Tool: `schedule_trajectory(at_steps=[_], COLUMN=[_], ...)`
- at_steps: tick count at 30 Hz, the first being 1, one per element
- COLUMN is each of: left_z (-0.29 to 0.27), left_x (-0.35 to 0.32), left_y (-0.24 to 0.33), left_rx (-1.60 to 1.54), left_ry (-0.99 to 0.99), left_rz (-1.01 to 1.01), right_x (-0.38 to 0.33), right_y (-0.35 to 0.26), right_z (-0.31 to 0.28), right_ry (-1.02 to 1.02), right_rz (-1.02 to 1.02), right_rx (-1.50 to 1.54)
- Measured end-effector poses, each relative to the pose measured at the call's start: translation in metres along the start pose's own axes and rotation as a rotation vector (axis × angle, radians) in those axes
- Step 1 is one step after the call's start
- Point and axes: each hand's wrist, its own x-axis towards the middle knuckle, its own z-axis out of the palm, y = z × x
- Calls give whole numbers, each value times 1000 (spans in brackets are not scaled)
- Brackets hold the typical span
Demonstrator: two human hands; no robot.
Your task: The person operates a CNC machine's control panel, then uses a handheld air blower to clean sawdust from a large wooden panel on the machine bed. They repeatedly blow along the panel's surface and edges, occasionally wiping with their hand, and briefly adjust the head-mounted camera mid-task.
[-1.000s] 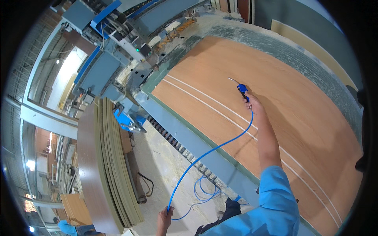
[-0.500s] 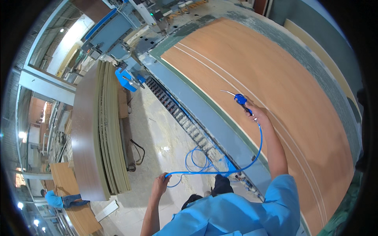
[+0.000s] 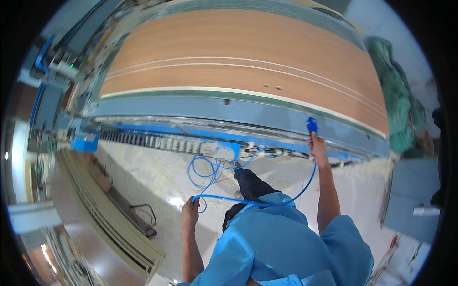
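Note:
My right hand [image 3: 318, 147] grips a blue air blow gun [image 3: 312, 125] by its handle, just off the near edge of the machine bed. Its thin nozzle is hard to make out here. A blue air hose [image 3: 305, 187] hangs from the gun in a curve across my front to my left hand [image 3: 190, 209], whose fingers are closed round it. Beyond the gun lies a large wood-grain panel [image 3: 229, 38] on the bed, with two pale parallel lines running along it and two small marks near its near edge.
The machine's grey side [image 3: 191, 108] runs across, with a dusty cable chain [image 3: 157, 140] below. Loose hose coils [image 3: 202, 167] lie on the floor near my foot. Stacked boards [image 3: 95, 214] stand at left, the machine's gantry [image 3: 62, 66] at far left, green cloth [image 3: 393, 105] at right.
My view has turned right, so the panel now lies straight across. The blow gun has moved from above the panel back to the bed's near edge. Both hands keep their hold.

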Motion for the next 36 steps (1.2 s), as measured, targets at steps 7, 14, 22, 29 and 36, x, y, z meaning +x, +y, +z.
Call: schedule_trajectory(at_steps=[7, 14, 22, 29, 36], left_z=[80, 185, 354, 479, 590], left_x=[-32, -59, -112, -149, -138], left_y=[53, 135, 276, 382, 462], left_rx=[5, -1, 104, 195, -244], left_ry=[-153, -349, -437, -724, -842], left_rz=[156, 336, 423, 506, 220], right_x=[-33, -51, 7, 44, 163], right_y=[67, 104, 157, 153, 120], right_z=[-227, -323, -567, -662, -730], right_ry=[650, 69, 389, 243, 155], right_rz=[120, 82, 69, 95, 62], right_rx=[587, 504, 822, 597, 641])
